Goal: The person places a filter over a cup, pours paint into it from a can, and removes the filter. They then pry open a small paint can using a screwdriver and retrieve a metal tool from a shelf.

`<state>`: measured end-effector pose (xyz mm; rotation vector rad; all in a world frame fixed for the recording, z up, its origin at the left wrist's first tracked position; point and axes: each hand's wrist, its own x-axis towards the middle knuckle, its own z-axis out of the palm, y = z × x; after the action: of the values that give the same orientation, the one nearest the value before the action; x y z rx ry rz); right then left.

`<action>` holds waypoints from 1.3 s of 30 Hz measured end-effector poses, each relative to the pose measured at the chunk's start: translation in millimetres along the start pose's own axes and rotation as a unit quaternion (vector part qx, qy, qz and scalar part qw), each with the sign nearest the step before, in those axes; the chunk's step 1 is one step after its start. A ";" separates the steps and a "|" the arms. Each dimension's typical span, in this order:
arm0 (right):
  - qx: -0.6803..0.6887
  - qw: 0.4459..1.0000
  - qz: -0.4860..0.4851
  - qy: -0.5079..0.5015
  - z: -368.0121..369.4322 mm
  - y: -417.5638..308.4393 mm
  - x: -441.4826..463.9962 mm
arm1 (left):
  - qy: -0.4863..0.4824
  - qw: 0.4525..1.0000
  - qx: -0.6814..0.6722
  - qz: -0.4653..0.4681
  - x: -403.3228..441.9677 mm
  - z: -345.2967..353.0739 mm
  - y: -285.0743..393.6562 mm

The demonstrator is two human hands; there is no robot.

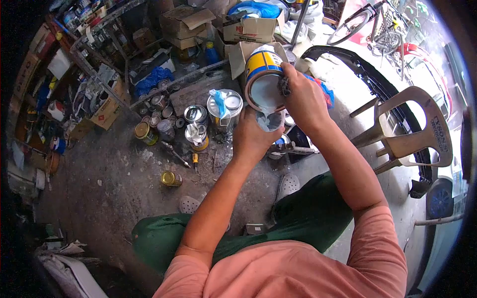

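My right hand grips a paint can with a yellow and blue label. The can is tipped, its open mouth facing me and downward, and pale grey-white paint shows at its lower rim. Right below sits a clear plastic cup with whitish liquid in it; my left hand is wrapped round it. Whether can and cup touch, I cannot tell. A dark smudge or clump lies by my right fingers. To the left stands a large metal tin with a blue cloth and a white lid on top.
Several tins stand on the floor, among them a gold-lidded tin and a tin with white tissue. A yellow-handled screwdriver lies nearby. At right are a plastic chair and a black car bumper. Cardboard boxes stand behind.
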<state>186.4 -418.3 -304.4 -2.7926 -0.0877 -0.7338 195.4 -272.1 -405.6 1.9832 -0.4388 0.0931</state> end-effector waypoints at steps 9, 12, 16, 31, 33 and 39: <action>0.008 0.998 0.052 -0.024 -0.3 -1.8 1.8 | 0.006 1.000 0.010 0.006 0.1 -2.5 4.6; 0.009 0.998 0.050 -0.021 0.2 -1.6 1.5 | 0.007 1.000 0.001 0.009 0.6 -1.0 2.6; 0.008 0.998 0.051 -0.025 -1.7 -2.6 1.7 | 0.010 1.000 -0.005 0.012 2.0 1.7 0.8; -0.001 0.999 0.036 -0.009 -1.7 -3.2 1.1 | -0.001 1.000 -0.014 0.013 1.4 0.4 -2.0; -0.002 0.999 0.037 -0.011 -3.3 -4.6 1.2 | -0.001 1.000 -0.007 0.011 1.1 0.0 -0.9; -0.007 0.999 0.037 -0.016 -2.6 -2.8 1.1 | 0.007 1.000 -0.001 0.021 -0.7 -1.2 3.3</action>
<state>185.7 -416.2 -301.1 -2.8036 0.0144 -0.6750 193.8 -272.1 -402.4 1.9702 -0.4708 0.1333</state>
